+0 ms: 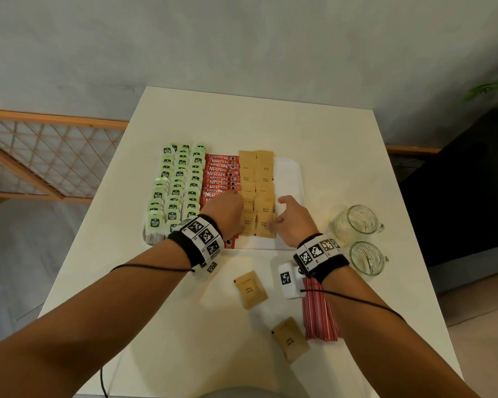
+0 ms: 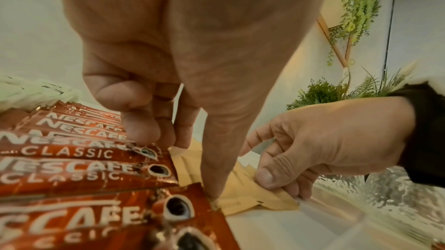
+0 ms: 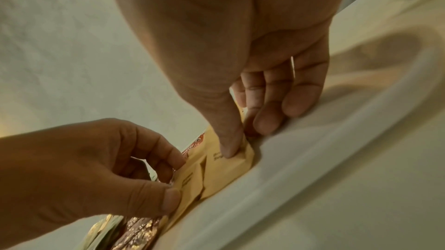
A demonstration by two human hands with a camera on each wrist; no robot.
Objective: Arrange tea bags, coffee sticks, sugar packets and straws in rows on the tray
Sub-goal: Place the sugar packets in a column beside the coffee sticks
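A white tray (image 1: 288,179) holds rows of green tea bags (image 1: 175,185), red coffee sticks (image 1: 219,177) and two columns of brown sugar packets (image 1: 256,179). My left hand (image 1: 240,209) is over the left sugar column beside the coffee sticks (image 2: 79,176); its thumb and curled fingers pinch a sugar packet (image 3: 190,179) there. At the near right corner of the sugar rows, my right hand (image 1: 276,220) pinches a sugar packet (image 3: 231,168) with the thumb on top and the fingers at its edge. A bundle of red straws (image 1: 319,311) lies on the table under my right wrist.
Two loose sugar packets (image 1: 250,289) (image 1: 291,341) lie on the white table (image 1: 342,156) near me. Two glass cups (image 1: 357,222) (image 1: 367,258) stand right of the tray. The tray's right strip is bare. A wooden lattice screen (image 1: 49,156) stands at the left.
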